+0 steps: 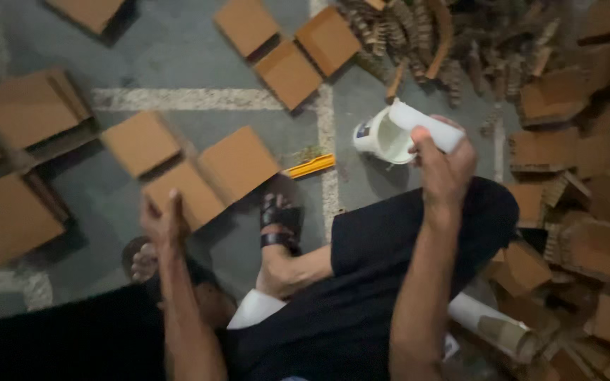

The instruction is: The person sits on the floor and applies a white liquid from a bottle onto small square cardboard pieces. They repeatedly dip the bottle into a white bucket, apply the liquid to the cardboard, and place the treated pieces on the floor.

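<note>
Right hand (pixel 445 166) gripping white roll (pixel 426 127), left hand (pixel 164 222) open on cardboard sheet (pixel 186 194), bucket (pixel 383 137) nearby

Grey concrete floor (pixel 178 63) marked with pale painted lines (pixel 185 99). Flat brown cardboard squares (pixel 238 164) scattered across far and left areas. White bucket (pixel 383 137) near centre, yellow tool (pixel 310 166) beside it. Heaped cardboard scraps (pixel 573 212) along right edge; white roll (pixel 492 326) at near right.

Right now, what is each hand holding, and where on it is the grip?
The right hand grips a white roll near its outer end, above a white bucket. The left hand holds nothing; it rests at the edge of a brown cardboard piece.
</note>
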